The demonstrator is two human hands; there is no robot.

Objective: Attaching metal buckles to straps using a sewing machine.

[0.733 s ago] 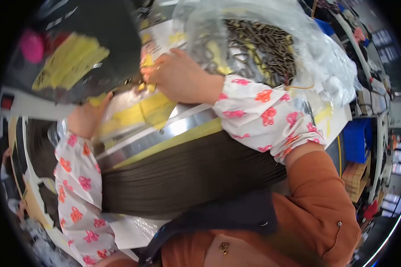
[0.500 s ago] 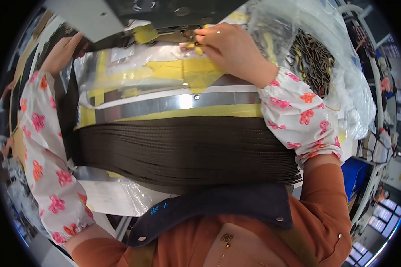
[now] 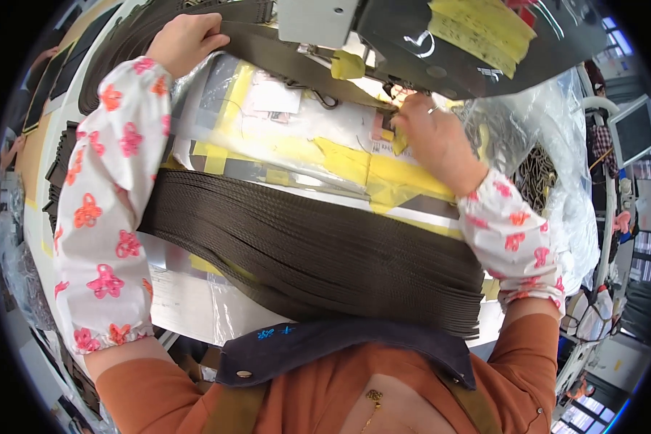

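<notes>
A dark brown webbing strap [image 3: 296,65] stretches across the far side of the table, under the white and dark sewing machine head [image 3: 405,43]. My left hand [image 3: 188,45] is closed on the strap's left part, fingers bent over its edge. Beside the needle area, my right hand [image 3: 435,137] pinches at the strap's right end; its fingertips partly hide what they grip. A small metal hook [image 3: 325,100] lies by the strap's near edge. Closer to me, a thick stack of similar straps [image 3: 311,239] lies across the table.
Clear plastic with yellow tape [image 3: 340,160] covers the work surface between machine and stack. On the right, many metal hooks [image 3: 537,177] lie in a clear plastic bag [image 3: 575,210]. More dark straps [image 3: 116,61] are heaped at the far left. A yellow taped note [image 3: 484,32] is on the machine.
The view has shifted, so the table and machine appear farther right. My left hand now holds the strap drawn out straight toward the machine. My right hand stays by the needle area.
</notes>
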